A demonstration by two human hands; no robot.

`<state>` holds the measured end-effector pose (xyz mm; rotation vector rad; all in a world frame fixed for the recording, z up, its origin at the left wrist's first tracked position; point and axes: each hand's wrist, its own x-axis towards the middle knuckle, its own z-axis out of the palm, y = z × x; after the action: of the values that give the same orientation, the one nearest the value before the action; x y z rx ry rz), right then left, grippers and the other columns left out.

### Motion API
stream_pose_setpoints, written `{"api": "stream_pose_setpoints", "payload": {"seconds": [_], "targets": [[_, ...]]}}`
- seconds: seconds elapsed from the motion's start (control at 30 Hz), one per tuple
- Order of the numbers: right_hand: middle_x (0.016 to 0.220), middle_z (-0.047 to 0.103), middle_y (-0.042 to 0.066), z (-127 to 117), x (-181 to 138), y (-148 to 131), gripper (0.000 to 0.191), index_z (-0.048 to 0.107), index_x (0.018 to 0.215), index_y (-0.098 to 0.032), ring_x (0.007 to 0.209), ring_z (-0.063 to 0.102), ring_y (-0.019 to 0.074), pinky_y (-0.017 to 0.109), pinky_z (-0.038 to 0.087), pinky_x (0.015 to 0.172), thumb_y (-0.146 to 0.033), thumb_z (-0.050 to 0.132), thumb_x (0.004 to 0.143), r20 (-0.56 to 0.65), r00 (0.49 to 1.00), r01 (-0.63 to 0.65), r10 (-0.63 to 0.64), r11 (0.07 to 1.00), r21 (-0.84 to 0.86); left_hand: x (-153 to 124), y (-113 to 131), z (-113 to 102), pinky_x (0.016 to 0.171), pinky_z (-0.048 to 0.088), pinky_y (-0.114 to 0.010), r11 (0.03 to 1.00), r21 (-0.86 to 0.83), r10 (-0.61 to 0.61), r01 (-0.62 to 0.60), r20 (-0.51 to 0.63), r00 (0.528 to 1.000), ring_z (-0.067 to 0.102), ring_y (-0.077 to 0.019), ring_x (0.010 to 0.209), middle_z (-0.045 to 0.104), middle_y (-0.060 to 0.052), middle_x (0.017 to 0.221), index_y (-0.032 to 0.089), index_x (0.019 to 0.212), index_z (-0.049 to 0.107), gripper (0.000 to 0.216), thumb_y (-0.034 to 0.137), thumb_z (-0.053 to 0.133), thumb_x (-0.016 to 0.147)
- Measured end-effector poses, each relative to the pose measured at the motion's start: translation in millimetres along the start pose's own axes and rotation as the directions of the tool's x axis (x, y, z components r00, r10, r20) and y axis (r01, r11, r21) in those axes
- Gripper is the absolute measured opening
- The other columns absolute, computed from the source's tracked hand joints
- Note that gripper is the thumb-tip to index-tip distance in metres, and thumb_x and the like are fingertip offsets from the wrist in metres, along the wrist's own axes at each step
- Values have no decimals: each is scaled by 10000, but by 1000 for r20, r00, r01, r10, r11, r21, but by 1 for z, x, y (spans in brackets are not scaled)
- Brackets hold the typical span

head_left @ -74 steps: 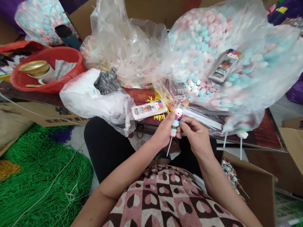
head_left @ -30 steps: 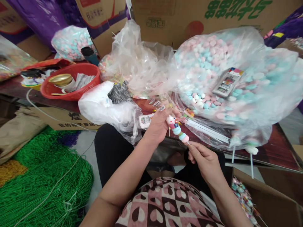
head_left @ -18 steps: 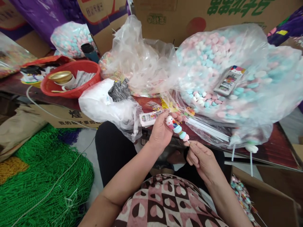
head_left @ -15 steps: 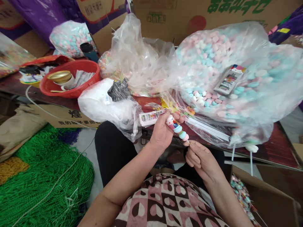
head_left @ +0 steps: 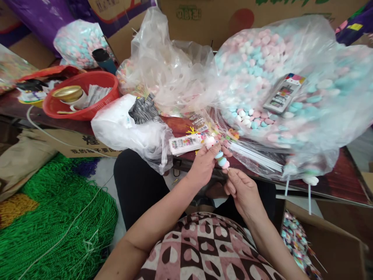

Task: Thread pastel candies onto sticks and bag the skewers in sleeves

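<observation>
In the head view, we are holding a small skewer of white, blue and pink soft sweets (head_left: 220, 158) mid-frame, just off the near edge of the dark red bench (head_left: 346, 188). Our left hand (head_left: 204, 168) is pinching its white top piece. Our right hand (head_left: 243, 191), at five o'clock from it, is closing its grip on the lower end, hiding the stick. A large clear plastic bag of pink and blue sweets (head_left: 262, 58) is lying at one o'clock. We are judging the skewer light and its sweets squashable, so the stick is the safer hold.
</observation>
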<state>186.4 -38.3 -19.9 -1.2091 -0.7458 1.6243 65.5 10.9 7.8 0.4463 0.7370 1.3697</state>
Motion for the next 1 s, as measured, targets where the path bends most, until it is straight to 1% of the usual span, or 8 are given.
{"api": "stream_pose_setpoints", "payload": {"seconds": [0.1, 0.2, 0.3, 0.47, 0.6, 0.77, 0.87, 1.0], "targets": [[416, 375, -100, 1, 2, 1, 291, 699, 849, -175, 381, 292, 42, 201, 292, 437, -448, 754, 767, 33, 999, -5, 4, 999, 36, -1, 3, -3, 544, 435, -233, 999, 9, -41, 41, 74, 996, 660, -168, 744, 680, -28, 780, 181, 938, 638, 357, 434, 766, 721], [409, 356, -107, -4, 1, 3, 292, 702, 856, -168, 380, 278, 39, 202, 303, 445, -443, 753, 771, 73, 997, -16, 13, 999, 51, 3, 17, -9, 701, 504, -289, 999, 1, -32, 32, 161, 986, 678, -204, 897, 714, -47, 926, 195, 960, 651, 309, 356, 769, 724], [398, 351, -107, -9, 0, 5, 307, 698, 851, -160, 376, 275, 41, 204, 300, 443, -454, 745, 776, 105, 994, -37, 35, 999, 20, 10, 28, -11, 790, 511, -331, 1000, -21, 18, -15, 152, 988, 685, -221, 915, 715, -40, 868, 191, 895, 655, 245, 378, 737, 758], [385, 377, -103, -10, -2, 8, 308, 662, 833, -170, 362, 294, 47, 205, 293, 436, -476, 696, 820, 118, 992, -29, 36, 998, -63, 12, 20, -7, 682, 500, -257, 999, -3, 44, -44, 42, 998, 676, -164, 755, 569, 31, 610, 193, 852, 608, 261, 413, 727, 781], [392, 405, -100, -7, -2, 11, 304, 641, 842, -176, 353, 290, 45, 201, 282, 423, -480, 658, 851, 95, 995, 2, 7, 996, -94, 5, 7, -5, 516, 462, -214, 1000, 10, -11, 10, 12, 1000, 646, -147, 689, 536, 37, 655, 203, 898, 581, 357, 500, 722, 760], [401, 404, -104, 0, 0, 18, 284, 625, 861, -185, 353, 284, 48, 200, 263, 405, -468, 624, 876, 92, 996, 28, -20, 996, -89, -1, 0, -4, 366, 333, -174, 999, 13, -53, 52, 26, 998, 619, -134, 640, 522, 38, 700, 203, 876, 555, 372, 496, 738, 738], [435, 422, -100, 2, 1, 18, 281, 634, 937, -193, 374, 318, 57, 203, 297, 415, -467, 595, 894, 81, 995, 69, -59, 988, -137, 0, -3, -6, 408, 363, -180, 999, -16, -43, 43, 32, 999, 637, -140, 695, 560, 23, 731, 196, 851, 552, 342, 479, 721, 763], [542, 519, -69, -4, 2, 12, 355, 631, 1138, -201, 440, 407, 79, 209, 324, 426, -438, 615, 875, 23, 981, 184, -191, 900, -395, 4, -7, -8, 589, 471, -230, 1000, -17, -5, 5, 39, 999, 660, -162, 797, 650, -18, 771, 178, 850, 578, 283, 433, 693, 805]]}}
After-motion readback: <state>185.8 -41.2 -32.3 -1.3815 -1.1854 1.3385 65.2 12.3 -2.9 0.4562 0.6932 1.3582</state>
